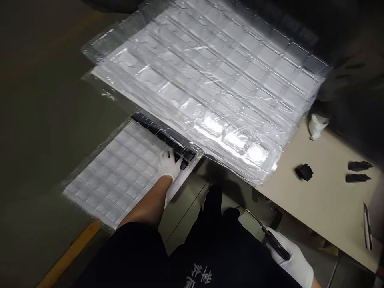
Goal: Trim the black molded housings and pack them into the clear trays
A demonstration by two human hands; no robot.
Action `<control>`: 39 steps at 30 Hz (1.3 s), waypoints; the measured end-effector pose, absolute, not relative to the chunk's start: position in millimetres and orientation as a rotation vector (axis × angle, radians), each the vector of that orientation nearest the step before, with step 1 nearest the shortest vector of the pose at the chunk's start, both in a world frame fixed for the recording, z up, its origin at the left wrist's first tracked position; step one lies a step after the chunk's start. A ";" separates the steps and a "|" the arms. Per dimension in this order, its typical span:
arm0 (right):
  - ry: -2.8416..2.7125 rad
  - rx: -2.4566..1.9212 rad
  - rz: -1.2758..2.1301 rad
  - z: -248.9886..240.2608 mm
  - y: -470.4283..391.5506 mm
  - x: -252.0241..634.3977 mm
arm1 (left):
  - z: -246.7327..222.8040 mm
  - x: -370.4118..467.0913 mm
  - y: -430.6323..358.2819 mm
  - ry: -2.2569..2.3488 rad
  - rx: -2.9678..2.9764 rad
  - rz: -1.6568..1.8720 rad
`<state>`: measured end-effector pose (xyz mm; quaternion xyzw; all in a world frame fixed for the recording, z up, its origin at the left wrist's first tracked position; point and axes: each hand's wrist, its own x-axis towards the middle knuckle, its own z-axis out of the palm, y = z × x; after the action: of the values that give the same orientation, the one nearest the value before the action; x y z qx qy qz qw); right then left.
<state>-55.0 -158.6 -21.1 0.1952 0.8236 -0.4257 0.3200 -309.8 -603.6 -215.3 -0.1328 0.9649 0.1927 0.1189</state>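
Observation:
My left hand (pixel 168 165), in a white glove, reaches into the lower clear plastic tray (pixel 114 176). Its fingers are bent around a small black part (pixel 185 164) near the tray's right end. A row of similar black parts (pixel 162 136) fills pockets along the tray's upper edge. Low on the right, my gloved right hand (pixel 289 256) is closed around a slim tool (pixel 277 244) with a dark handle and a thin metal shaft. The shaft points up and left, away from the tray. What the left fingertips touch is partly hidden.
A stack of clear pocketed trays (pixel 210 76) covers much of the tan table (pixel 327 200) and overhangs its left side. On the table lie a black block (pixel 304 172), two dark pieces (pixel 359 171), a crumpled white item (pixel 317 126) and a slender pointed object (pixel 367 228).

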 end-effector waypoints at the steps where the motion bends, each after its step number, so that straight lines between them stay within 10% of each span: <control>1: 2.179 0.538 -1.112 -18.8 -159.2 -51.1 | -207.8 -305.3 -597.7 2.836 -0.345 0.577; 10: 2.254 0.878 -1.304 -15.7 -140.8 15.7 | -88.6 -205.1 -400.8 2.318 0.876 1.014; 20: 2.260 1.163 -1.454 -32.3 -95.7 131.9 | -40.1 -307.7 -148.3 2.557 0.427 0.744; 39: 2.170 0.902 -0.970 -21.4 0.6 181.3 | -91.9 -85.3 -251.3 1.981 0.208 1.033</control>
<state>181.3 0.6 -21.4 0.3390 0.8156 -0.3644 0.2953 -85.3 -251.3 -91.9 0.0836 0.7953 0.4147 0.4342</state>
